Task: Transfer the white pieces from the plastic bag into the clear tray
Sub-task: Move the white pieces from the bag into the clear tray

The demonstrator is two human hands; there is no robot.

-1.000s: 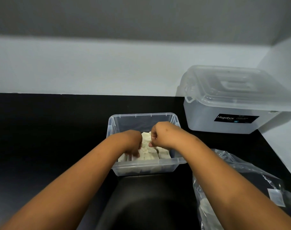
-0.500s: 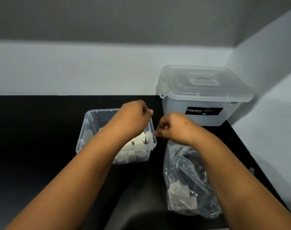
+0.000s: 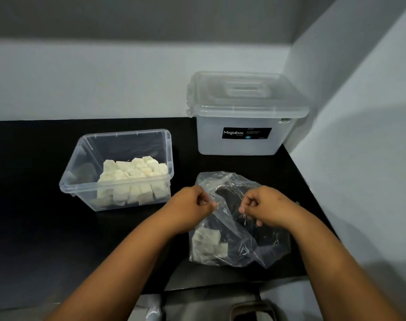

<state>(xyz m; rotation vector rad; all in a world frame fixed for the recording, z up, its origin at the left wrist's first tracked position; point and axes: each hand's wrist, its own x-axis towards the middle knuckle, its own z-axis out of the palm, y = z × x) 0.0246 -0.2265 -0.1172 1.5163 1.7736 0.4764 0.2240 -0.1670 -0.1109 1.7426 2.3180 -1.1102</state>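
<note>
While both hands pinch film at the bag [image 3: 239, 218] mouth, left hand [image 3: 192, 205] and right hand [image 3: 264, 207] fingers curled tight, remaining pieces [image 3: 207, 243] sit below the left fingers. Advice: spread mouth wide before reaching. Tray [image 3: 118, 198], part-filled, lies beyond the left fingers.
</note>
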